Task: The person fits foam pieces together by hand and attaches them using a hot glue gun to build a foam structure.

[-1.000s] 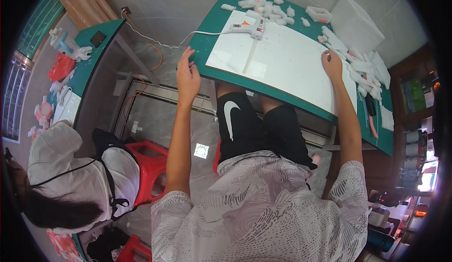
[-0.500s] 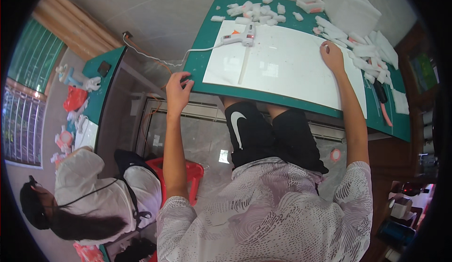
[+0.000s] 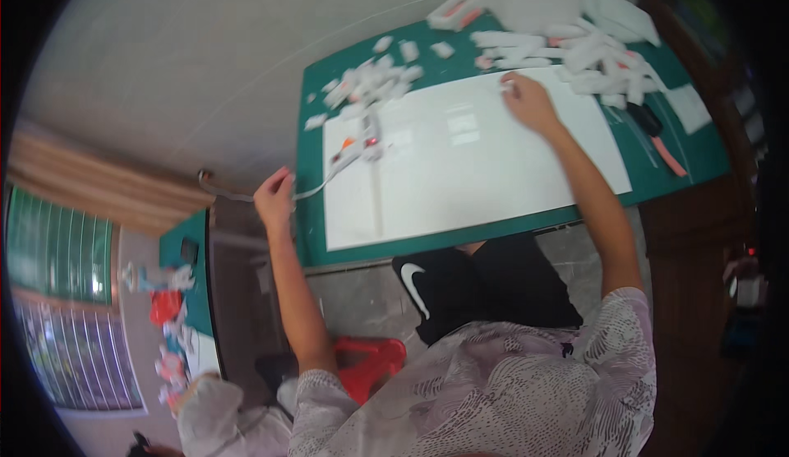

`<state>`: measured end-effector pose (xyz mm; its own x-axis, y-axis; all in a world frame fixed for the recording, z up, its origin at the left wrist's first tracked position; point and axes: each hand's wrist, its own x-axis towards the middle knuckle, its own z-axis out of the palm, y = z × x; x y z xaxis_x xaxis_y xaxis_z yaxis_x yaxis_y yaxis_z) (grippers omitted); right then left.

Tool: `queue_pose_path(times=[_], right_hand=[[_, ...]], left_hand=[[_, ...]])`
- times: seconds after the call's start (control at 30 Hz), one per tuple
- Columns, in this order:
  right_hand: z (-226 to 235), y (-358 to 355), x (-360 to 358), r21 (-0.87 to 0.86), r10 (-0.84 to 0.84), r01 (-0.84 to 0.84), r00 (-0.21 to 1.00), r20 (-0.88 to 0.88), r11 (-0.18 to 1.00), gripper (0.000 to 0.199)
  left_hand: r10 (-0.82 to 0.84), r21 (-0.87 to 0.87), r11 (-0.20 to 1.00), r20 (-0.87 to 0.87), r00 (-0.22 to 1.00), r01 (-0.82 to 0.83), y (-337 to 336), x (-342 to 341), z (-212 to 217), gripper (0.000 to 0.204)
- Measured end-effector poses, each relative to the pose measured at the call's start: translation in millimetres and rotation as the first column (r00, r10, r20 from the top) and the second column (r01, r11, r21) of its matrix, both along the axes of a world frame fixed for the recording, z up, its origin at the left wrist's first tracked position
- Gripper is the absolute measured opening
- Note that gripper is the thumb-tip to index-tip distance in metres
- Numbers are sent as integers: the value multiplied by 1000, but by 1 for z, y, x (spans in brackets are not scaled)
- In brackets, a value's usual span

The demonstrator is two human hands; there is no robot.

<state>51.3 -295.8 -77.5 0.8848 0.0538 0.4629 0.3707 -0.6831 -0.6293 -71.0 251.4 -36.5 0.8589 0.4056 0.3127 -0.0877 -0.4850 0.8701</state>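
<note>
My right hand is over the far part of a white board, its fingers pinched on a small white piece whose kind is blurred. My left hand hovers by the table's left edge, blurred, with loosely bent fingers and nothing visible in it. The white cord of a glue gun passes close by that hand; whether they touch I cannot tell. The white glue gun, with an orange part, lies on the board's left side. A straight strip runs across the board below it.
White foam scraps are heaped at the far left of the green table. Longer foam strips pile up at the far right, beside a black and pink tool. A red stool and a co-worker's white sleeve are lower left.
The view has swung, so the table sits differently in it. My right hand has moved left over the board, towards its far edge. My left hand now appears beside the cord.
</note>
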Motion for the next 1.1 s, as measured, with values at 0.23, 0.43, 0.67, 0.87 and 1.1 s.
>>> queue_pose_path(times=[0.23,0.43,0.67,0.87,1.1], right_hand=[[7,4,-6,82,64,-61,997,-39,995,22],[4,8,-2,-22,123,-123,992,-7,992,21],[13,16,-9,-44,79,-84,992,-97,995,20],[18,17,-16,-96,53,-69,985,-165,993,19],[12,17,-14,-74,90,-100,988,-127,992,20]], left_hand=[[28,-134,991,19,999,-25,-5,3,-11,16],[-31,262,963,-117,993,61,-26,-16,-32,17],[81,66,994,122,989,-89,-32,-43,-38,18],[294,363,883,67,953,-298,-38,-46,-40,34],[209,652,758,-193,959,-34,-28,-9,-18,28]])
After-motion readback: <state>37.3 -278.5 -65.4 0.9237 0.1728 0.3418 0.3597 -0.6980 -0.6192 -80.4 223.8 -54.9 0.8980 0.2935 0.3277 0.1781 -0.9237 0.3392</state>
